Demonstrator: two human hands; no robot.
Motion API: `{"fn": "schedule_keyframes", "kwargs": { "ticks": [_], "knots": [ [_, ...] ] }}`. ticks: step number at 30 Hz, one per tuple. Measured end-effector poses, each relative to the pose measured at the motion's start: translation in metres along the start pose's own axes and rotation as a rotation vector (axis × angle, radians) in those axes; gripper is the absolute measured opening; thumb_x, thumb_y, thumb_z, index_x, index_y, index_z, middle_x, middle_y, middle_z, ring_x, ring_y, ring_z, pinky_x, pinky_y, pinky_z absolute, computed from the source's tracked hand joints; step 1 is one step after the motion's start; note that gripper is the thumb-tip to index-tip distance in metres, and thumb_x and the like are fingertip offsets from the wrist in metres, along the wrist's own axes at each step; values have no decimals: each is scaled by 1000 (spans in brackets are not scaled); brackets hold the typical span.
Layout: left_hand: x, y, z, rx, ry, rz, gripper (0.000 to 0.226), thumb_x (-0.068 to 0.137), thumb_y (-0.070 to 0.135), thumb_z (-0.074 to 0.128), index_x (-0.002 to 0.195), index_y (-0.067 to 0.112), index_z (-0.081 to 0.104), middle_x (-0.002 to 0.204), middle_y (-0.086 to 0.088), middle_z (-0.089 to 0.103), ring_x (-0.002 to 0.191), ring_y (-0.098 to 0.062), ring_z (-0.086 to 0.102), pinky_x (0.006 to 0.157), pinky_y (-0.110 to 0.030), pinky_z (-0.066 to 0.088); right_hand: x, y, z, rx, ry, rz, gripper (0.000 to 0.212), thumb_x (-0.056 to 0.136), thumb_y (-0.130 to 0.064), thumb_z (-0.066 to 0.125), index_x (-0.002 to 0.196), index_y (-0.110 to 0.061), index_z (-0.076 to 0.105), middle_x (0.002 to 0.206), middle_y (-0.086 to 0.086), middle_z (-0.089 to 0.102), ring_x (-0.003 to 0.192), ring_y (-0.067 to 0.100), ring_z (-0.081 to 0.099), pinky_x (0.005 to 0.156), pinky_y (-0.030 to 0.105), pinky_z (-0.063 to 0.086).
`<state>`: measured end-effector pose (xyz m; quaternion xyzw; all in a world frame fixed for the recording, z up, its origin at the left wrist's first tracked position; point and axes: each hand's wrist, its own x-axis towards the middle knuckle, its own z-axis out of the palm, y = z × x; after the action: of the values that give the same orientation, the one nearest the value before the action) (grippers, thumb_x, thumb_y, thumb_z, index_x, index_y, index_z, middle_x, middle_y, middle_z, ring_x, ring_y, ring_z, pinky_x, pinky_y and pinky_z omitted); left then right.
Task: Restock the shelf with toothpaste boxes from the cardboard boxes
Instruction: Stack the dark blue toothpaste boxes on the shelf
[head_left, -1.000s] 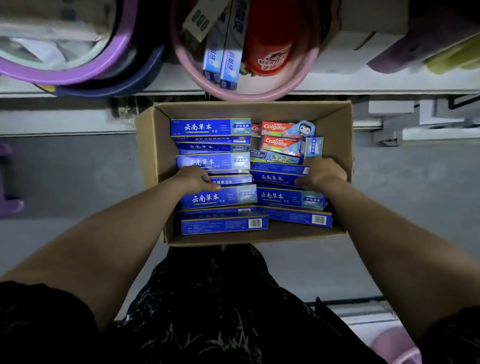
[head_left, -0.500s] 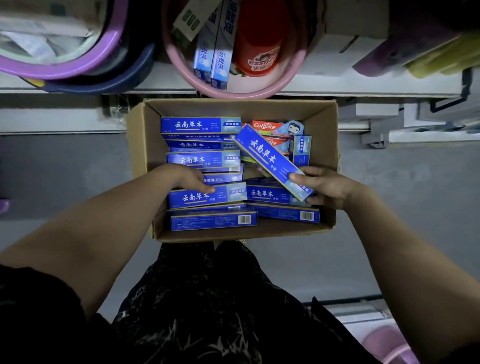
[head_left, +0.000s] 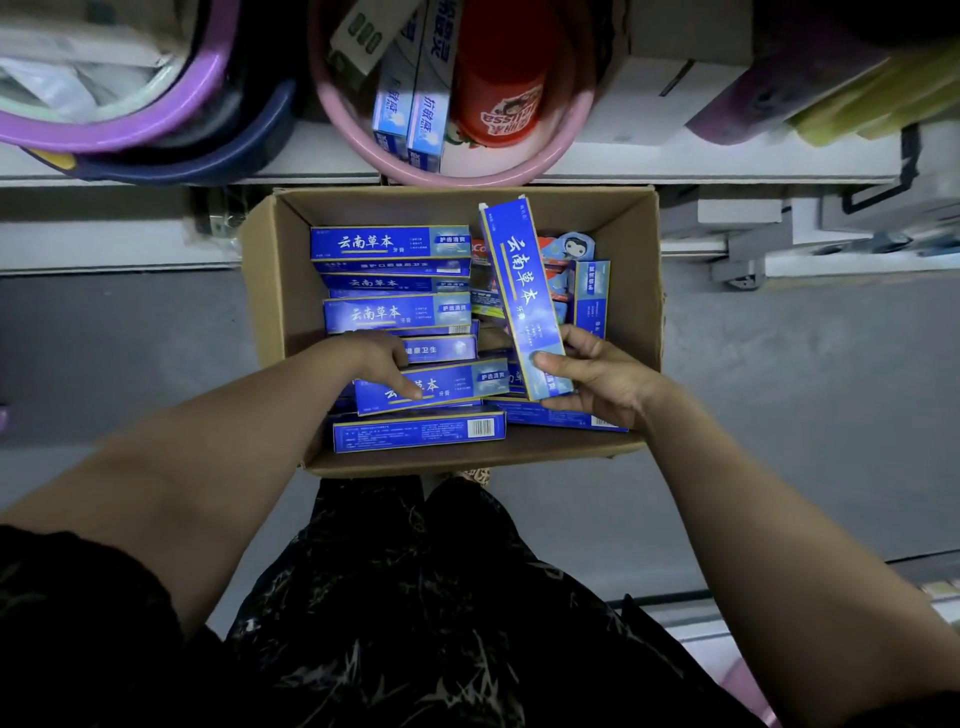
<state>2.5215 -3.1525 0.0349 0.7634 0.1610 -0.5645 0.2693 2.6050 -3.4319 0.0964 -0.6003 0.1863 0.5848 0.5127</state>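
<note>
My right hand (head_left: 597, 379) grips the near end of one blue toothpaste box (head_left: 519, 291), thumb across its printed face and fingers curled behind. This box is lifted out of the pile and points away from me, its far end close to the back wall of the cardboard box (head_left: 270, 312). It covers in part the red toothpaste packs (head_left: 576, 247) with a cartoon figure that lie in the back right corner.

My left hand (head_left: 379, 364) grips the left end of a second blue box (head_left: 467, 382), which lies tilted on the pile inside the carton. Just in front of it lies a box with a barcode (head_left: 415, 431), against the near wall. More blue boxes are stacked on the left side of the carton.

The carton stands on the grey floor (head_left: 104, 364), before the white shelf (head_left: 675, 156). A pink basin (head_left: 571, 140) hangs over the shelf edge, directly above the carton's back wall. It holds light blue toothpaste boxes (head_left: 410, 109) and a red cup (head_left: 498, 98). To its left are a purple basin (head_left: 156, 124) and a dark blue basin (head_left: 234, 156).
</note>
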Motion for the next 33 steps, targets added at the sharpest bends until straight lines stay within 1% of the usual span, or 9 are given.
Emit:
{"fn": "schedule_keyframes", "kwargs": {
  "ticks": [6, 11, 15, 18, 20, 21, 24, 28, 33],
  "knots": [
    [1, 0, 23, -160, 116, -2, 58, 74, 32, 84, 121, 14, 54, 132, -8, 51, 105, -23, 49, 81, -30, 40, -15, -3, 13, 64, 1, -66, 59, 73, -26, 79, 127, -20, 56, 138, 10, 58, 109, 22, 69, 69, 32, 61],
    [-19, 4, 15, -307, 178, -24, 55, 74, 26, 84, 120, 13, 56, 140, -8, 46, 123, -28, 47, 97, -35, 42, -35, -11, 22, 94, -2, -165, 59, 77, -22, 77, 131, -20, 54, 136, 10, 60, 111, 24, 68, 68, 31, 61],
    [-50, 0, -2, -570, 196, -24, 43, 67, 16, 89, 98, 20, 58, 131, -12, 56, 116, -35, 56, 97, -52, 49, -59, -21, 33, 95, -26, -291, 58, 74, -24, 77, 128, -19, 55, 125, 6, 66, 111, 23, 68, 67, 32, 60],
    [-85, 0, -14, -717, 253, 4, 40, 64, 15, 90, 86, 26, 58, 115, -13, 64, 103, -35, 63, 89, -64, 49, -80, -29, 43, 88, -38, -409, 65, 66, -30, 84, 124, -18, 55, 123, 11, 67, 109, 28, 67, 77, 41, 62],
    [-113, 7, -24, -799, 304, 80, 37, 68, 10, 87, 83, 24, 55, 105, -15, 68, 85, -29, 66, 78, -57, 56, -98, -41, 52, 97, -37, -496, 63, 64, -29, 84, 118, -16, 54, 114, 8, 71, 97, 25, 72, 71, 39, 63],
    [-129, 12, -29, -820, 343, 129, 36, 71, 8, 85, 82, 23, 53, 96, -13, 68, 72, -24, 65, 65, -45, 60, -108, -48, 57, 101, -33, -542, 61, 64, -28, 81, 116, -16, 53, 108, 4, 73, 91, 22, 73, 65, 34, 62],
    [-180, 19, -43, -822, 485, 257, 33, 75, 3, 80, 80, 20, 51, 76, -2, 61, 45, -7, 59, 37, -16, 44, -143, -73, 77, 74, -61, -678, 57, 65, -26, 78, 115, -17, 52, 101, 0, 75, 83, 19, 74, 60, 30, 60],
    [-258, 19, -62, -777, 680, 360, 30, 72, 7, 83, 83, 19, 58, 68, 3, 62, 52, -8, 57, 42, -16, 43, -184, -106, 109, 2, -120, -843, 52, 62, -28, 78, 107, -21, 53, 95, -5, 75, 77, 16, 74, 59, 30, 61],
    [-344, 4, -89, -691, 914, 462, 32, 68, 12, 87, 88, 19, 63, 100, -15, 69, 77, -19, 59, 72, -31, 49, -230, -150, 149, -5, -182, -1053, 41, 73, -19, 72, 110, -21, 52, 97, -3, 74, 76, 18, 73, 57, 29, 60]
  ]
}}
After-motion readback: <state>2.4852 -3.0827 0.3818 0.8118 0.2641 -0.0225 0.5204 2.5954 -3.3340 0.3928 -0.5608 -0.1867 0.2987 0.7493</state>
